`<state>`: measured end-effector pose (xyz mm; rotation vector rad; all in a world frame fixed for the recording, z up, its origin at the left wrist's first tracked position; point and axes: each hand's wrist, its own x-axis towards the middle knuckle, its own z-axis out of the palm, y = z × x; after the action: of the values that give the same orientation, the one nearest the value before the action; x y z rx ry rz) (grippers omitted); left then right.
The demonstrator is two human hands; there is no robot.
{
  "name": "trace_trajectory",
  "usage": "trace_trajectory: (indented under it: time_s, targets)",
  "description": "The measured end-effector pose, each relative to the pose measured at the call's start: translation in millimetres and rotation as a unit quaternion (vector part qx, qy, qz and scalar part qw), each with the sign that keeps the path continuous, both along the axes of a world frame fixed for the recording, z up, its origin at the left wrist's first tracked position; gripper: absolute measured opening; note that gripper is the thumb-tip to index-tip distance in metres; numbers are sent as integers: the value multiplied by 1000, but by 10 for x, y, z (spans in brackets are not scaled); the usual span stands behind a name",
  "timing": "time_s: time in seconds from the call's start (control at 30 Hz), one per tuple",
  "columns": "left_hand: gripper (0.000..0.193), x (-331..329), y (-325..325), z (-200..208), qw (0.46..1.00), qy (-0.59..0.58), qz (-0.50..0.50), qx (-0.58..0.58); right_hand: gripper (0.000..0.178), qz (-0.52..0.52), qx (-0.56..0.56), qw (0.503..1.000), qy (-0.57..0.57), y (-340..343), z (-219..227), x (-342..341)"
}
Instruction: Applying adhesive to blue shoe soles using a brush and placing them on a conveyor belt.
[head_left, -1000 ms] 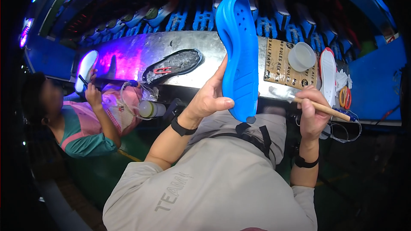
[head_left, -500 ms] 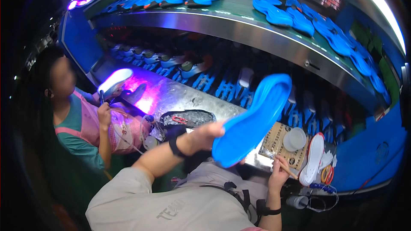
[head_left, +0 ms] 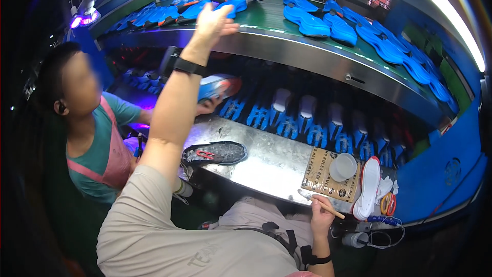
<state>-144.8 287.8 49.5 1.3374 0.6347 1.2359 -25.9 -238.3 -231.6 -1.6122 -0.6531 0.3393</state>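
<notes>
My left hand (head_left: 211, 24) is raised over the upper green belt with its fingers apart and nothing in them. Just beyond its fingertips lies a blue shoe sole (head_left: 234, 6) among other soles. My right hand (head_left: 322, 214) grips a brush (head_left: 332, 209) with a wooden handle. The brush's pale bristles point left, above the near edge of the metal worktop (head_left: 266, 166), beside a printed cardboard sheet (head_left: 318, 174). On that cardboard stands a translucent plastic cup (head_left: 343, 167).
A black sole-shaped tray (head_left: 220, 154) with a red piece sits on the worktop. A white sole with red trim (head_left: 366, 190) stands right of the cardboard. On my left a co-worker (head_left: 105, 143) reaches toward the lower line with a blue-white shoe (head_left: 215, 88). More blue soles (head_left: 394, 51) line the belt.
My left hand has risen to the upper belt and let go of the blue sole. My right hand, still on the brush, has dropped slightly. The co-worker's shoe has moved right, to the lower line.
</notes>
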Motion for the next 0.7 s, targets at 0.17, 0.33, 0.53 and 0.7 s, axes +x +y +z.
trace_trajectory:
  time_s: [0.17, 0.33, 0.53, 0.7]
  targets:
    - [57, -352, 633, 80, 991, 94, -1, -90, 12, 35, -15, 999, -35, 7, 56, 1]
    - [37, -323, 703, 104, 984, 178, -13, -2, 12, 57, -4, 997, -61, 39, 148, -32]
    - [22, -161, 261, 106, 944, 276, 121, 135, 12, 41, -17, 997, -64, -37, 178, -50]
    - [17, 311, 285, 437, 822, 468, 176, 272, 12, 59, -25, 997, -46, -75, 259, -40]
